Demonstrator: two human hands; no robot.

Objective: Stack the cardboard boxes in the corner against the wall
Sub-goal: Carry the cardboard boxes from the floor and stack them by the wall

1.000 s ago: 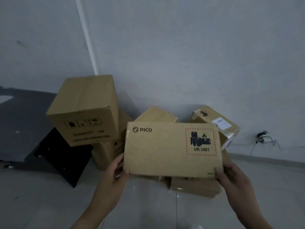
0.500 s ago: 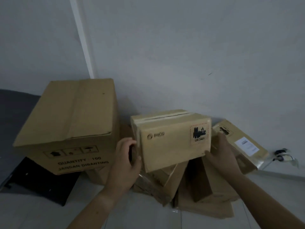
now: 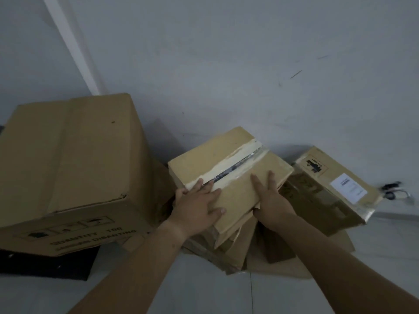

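The left hand (image 3: 197, 206) and right hand (image 3: 271, 198) lie flat, fingers straight, on top of the brown tape-sealed cardboard box (image 3: 229, 159): the left at its near left corner, the right by its right edge. The box rests on a heap of flattened brown cartons (image 3: 229, 252) at the foot of the grey wall (image 3: 226, 64). It sits between a large printed brown carton (image 3: 68, 155) and a tilted white-labelled carton (image 3: 328, 189).

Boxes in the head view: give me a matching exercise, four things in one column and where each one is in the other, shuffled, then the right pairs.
Column one
1 big box
2 taped box
3 stickered box
4 black panel

Column two
A lying flat at lower left
B under the left hand and right hand
C rightmost box, tilted
D leftmost box, the tallest

Pairs: 1-D, 2-B, 3-C, 4-A
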